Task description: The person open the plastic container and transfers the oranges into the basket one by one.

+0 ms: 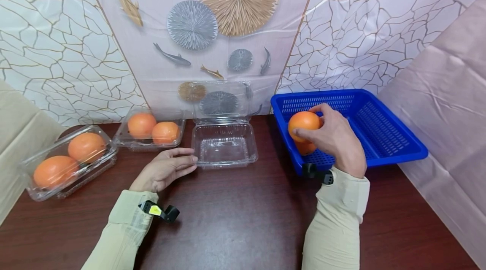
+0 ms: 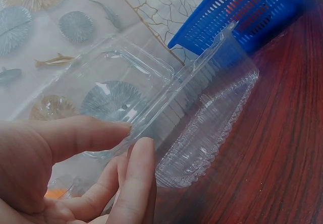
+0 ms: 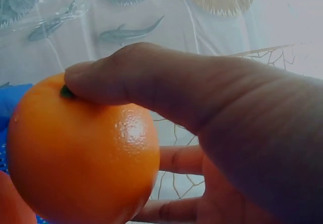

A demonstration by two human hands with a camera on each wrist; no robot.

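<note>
My right hand [image 1: 336,135] grips an orange [image 1: 304,123] over the left part of the blue basket [image 1: 398,128]. In the right wrist view the thumb lies across the top of the orange [image 3: 83,153], beside its green stem spot, with other fingers behind it. A second orange [image 1: 305,147] sits below in the basket. My left hand [image 1: 163,171] pinches the left rim of a clear plastic clamshell container [image 1: 225,145] with its fingertips. This container stands on the table with its lid [image 1: 222,99] raised against the wall; no fruit shows inside.
Left of the open container, two closed clear containers each hold two oranges: one by the wall [image 1: 149,145], one farther left [image 1: 102,166], standing at an angle. The dark wooden table [image 1: 235,223] meets a patterned wall sheet [image 1: 159,80] at the back.
</note>
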